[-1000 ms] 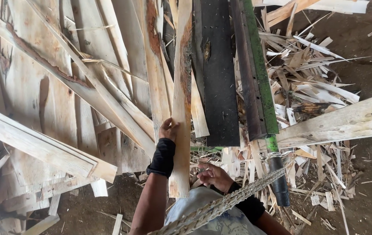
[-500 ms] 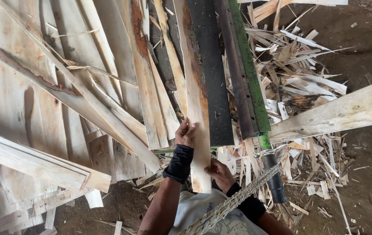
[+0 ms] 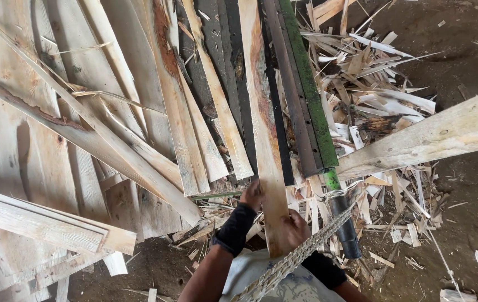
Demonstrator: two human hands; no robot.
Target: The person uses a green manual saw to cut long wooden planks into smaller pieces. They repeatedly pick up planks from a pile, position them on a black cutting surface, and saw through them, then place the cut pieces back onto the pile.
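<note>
Your left hand (image 3: pixel 253 194) and right hand (image 3: pixel 296 225) both grip the bark-edged plank (image 3: pixel 262 128) — lifted beside the green-edged rail (image 3: pixel 309 89), not yet set down.

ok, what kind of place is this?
Likely a sawmill or wood-cutting yard: rough planks piled up, offcut scraps littering a dirt floor, and both hands gripping a bark-edged board.

We see pale planks (image 3: pixel 54 112) stacked at left, a green-edged dark rail (image 3: pixel 306 95) in the middle, splintered scraps (image 3: pixel 373 106) right, and a braided rope (image 3: pixel 300 251) near.
</note>
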